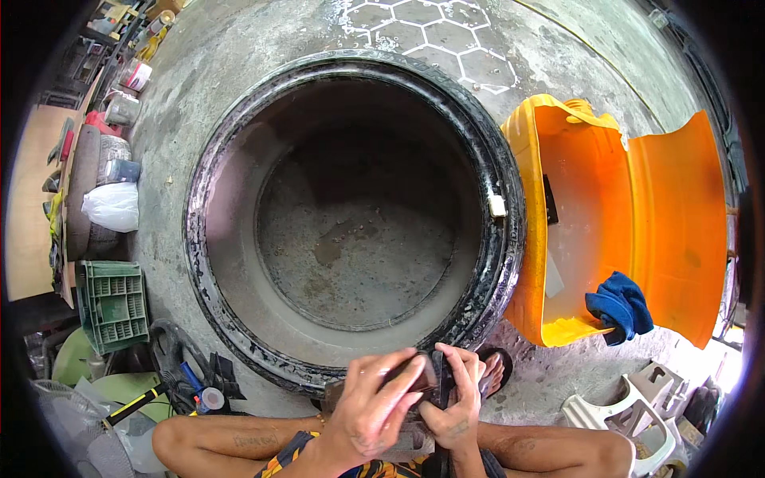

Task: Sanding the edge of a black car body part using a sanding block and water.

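Note:
Both my hands are together at the near edge of a large round tub (510,239) with a worn black rim. My right hand (456,402) grips a narrow black bar-like piece (440,381) that stands up between my hands and runs down toward my lap. My left hand (374,402) has its fingers bent around a dark, smooth piece (422,374), pressed against or close beside the bar. Its exact kind is hidden by my fingers. On the right of the rim sits a small whitish block (497,205).
At the right stands a cut-open orange plastic container (522,239) holding cloudy liquid, a blue cloth (617,307) over its edge. A whitish plastic stool (629,406) lies at lower right. A green crate (114,303), white bag (111,207) and fan (76,430) are at left.

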Demonstrator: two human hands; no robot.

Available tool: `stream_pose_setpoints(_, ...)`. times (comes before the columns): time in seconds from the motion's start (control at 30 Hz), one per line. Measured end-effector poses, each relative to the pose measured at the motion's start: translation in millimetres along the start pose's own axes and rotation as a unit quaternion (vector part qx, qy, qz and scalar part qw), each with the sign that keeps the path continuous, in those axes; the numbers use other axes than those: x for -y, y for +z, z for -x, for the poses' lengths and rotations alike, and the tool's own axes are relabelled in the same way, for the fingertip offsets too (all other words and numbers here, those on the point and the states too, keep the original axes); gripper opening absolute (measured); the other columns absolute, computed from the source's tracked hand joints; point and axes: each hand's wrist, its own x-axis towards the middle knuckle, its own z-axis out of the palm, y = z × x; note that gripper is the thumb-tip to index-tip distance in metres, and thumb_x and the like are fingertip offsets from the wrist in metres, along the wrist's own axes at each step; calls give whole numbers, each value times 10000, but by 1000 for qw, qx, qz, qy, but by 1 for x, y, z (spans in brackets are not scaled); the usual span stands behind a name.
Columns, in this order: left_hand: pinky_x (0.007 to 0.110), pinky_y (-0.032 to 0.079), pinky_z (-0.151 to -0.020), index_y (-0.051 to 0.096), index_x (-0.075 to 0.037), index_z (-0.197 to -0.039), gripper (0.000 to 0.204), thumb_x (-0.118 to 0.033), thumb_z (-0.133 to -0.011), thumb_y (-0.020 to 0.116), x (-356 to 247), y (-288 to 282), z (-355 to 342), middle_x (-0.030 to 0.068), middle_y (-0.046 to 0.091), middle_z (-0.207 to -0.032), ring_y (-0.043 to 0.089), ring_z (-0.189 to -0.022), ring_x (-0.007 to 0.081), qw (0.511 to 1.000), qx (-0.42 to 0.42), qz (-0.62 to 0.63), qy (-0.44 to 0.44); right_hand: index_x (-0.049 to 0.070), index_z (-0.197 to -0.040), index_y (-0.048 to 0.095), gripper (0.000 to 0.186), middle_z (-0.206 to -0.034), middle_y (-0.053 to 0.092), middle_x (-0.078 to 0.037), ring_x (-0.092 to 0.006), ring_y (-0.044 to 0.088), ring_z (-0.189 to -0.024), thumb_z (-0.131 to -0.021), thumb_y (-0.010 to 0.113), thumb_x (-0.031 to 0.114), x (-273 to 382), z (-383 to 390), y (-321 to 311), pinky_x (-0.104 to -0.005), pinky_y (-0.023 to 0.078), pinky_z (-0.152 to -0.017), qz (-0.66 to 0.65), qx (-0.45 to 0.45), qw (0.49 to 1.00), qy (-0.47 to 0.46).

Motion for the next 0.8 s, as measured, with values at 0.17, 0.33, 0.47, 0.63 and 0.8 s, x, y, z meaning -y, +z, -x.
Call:
stream_pose_setpoints(0.17,461,521,-1034,716,39,-1367,471,-43,-912,808,-4,17,-12,197,704,-1371,671,-1158,387,1000,7,-5,19,30,-1452,636,770,-1310,661,-174,-346,574,-1234,-696,768,93,-4,3,0,-460,435,-1113,-30,-27,998,-39)
stream_pose_setpoints(0.33,468,495,-1032,691,19,-1427,487,-33,-949,765,-1,21,-13,201,659,-1459,639,-1127,385,1000,5,1,18,20,-1418,635,738,-1276,663,-161,-325,589,-1196,-698,791,65,-4,0,-3,-441,457,-1099,-35,-31,998,-39)
stream_pose_setpoints(0.47,449,516,-1035,734,27,-1358,468,-39,-902,819,-11,18,1,198,709,-1377,672,-1150,378,1000,3,-30,-9,31,-1398,653,738,-1294,659,-158,-334,570,-1232,-676,793,82,-8,0,0,-446,430,-1112,-40,-30,998,-28)
stream_pose_setpoints(0.63,463,503,-1027,696,18,-1389,460,-31,-938,775,15,15,-22,193,686,-1360,656,-1144,376,999,-23,27,-20,37,-1401,643,770,-1313,642,-166,-340,547,-1223,-638,748,59,-4,-1,2,-447,411,-1120,-43,-23,999,-24)
stream_pose_setpoints(0.8,469,499,-1024,692,18,-1393,457,-53,-949,773,6,-7,-1,194,694,-1339,664,-1149,381,999,-28,5,-40,43,-1403,645,781,-1303,639,-168,-340,541,-1230,-629,751,71,-7,2,3,-454,400,-1124,-46,-22,999,-11)
